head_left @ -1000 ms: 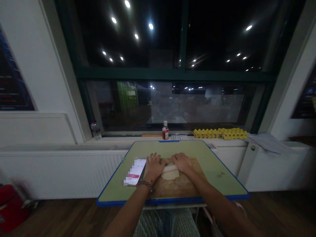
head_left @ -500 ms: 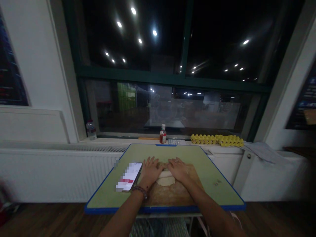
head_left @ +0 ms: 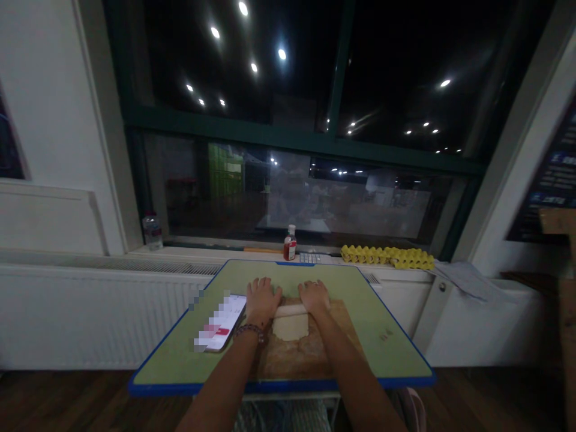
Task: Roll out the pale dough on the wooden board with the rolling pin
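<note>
Left hand point(head_left: 263, 300): palm down over the left end of the pin point(head_left: 290, 310), fingers apart and stretched toward the window; its underside is hidden.
Right hand point(head_left: 314, 295): palm down over the pin's right end, fingers laid forward, not wrapped round; palm side also hidden.
Pin: lies across the far edge of the dough point(head_left: 290, 328), both ends covered by the hands.
Dough: flat on the board point(head_left: 310, 360), between the forearms.
Board: on the table point(head_left: 180, 366), its left part hidden by the left forearm.
Phone point(head_left: 229, 324): left of the board, screen lit, partly pixelated, text unreadable.
Bottle point(head_left: 290, 245): on the sill, red-and-white label illegible.
Poster point(head_left: 549, 180): pale lettering, blurred, cut off at right.
</note>
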### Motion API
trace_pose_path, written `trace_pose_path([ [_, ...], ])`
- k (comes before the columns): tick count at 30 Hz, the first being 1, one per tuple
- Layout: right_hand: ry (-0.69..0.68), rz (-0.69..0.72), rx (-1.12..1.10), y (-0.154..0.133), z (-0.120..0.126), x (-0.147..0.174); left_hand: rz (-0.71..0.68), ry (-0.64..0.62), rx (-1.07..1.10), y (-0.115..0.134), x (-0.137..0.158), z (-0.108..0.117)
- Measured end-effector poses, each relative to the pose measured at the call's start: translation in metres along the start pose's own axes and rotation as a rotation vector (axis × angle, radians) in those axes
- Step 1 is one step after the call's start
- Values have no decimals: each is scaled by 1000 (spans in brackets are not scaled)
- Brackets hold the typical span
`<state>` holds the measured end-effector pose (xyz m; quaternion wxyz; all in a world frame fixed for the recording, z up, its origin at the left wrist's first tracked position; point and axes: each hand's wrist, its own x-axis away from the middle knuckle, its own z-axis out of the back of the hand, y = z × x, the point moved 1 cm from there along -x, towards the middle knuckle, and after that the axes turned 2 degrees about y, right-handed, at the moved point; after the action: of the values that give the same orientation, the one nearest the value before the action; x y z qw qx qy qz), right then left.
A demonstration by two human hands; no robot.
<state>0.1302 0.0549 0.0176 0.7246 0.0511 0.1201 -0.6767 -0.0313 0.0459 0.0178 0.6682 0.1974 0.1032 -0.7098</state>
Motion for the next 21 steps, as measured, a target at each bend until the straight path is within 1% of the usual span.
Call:
trace_pose_path([
  [2,1,11,29,0,2,2,-29,-11,-23,-1,2,0],
  [6,11,51,43,-1,4,12,-144,-78,-73,-1,11,0],
  [9,33,159,76,0,0,24,-169,-107,-60,0,19,0],
  [11,67,203,92,1,-4,32,-185,-109,-47,1,24,1],
  [16,145,164,7,3,-10,43,-236,-102,-39,5,34,5],
  [21,86,208,-62,4,-9,40,-221,-110,-1,6,34,8],
])
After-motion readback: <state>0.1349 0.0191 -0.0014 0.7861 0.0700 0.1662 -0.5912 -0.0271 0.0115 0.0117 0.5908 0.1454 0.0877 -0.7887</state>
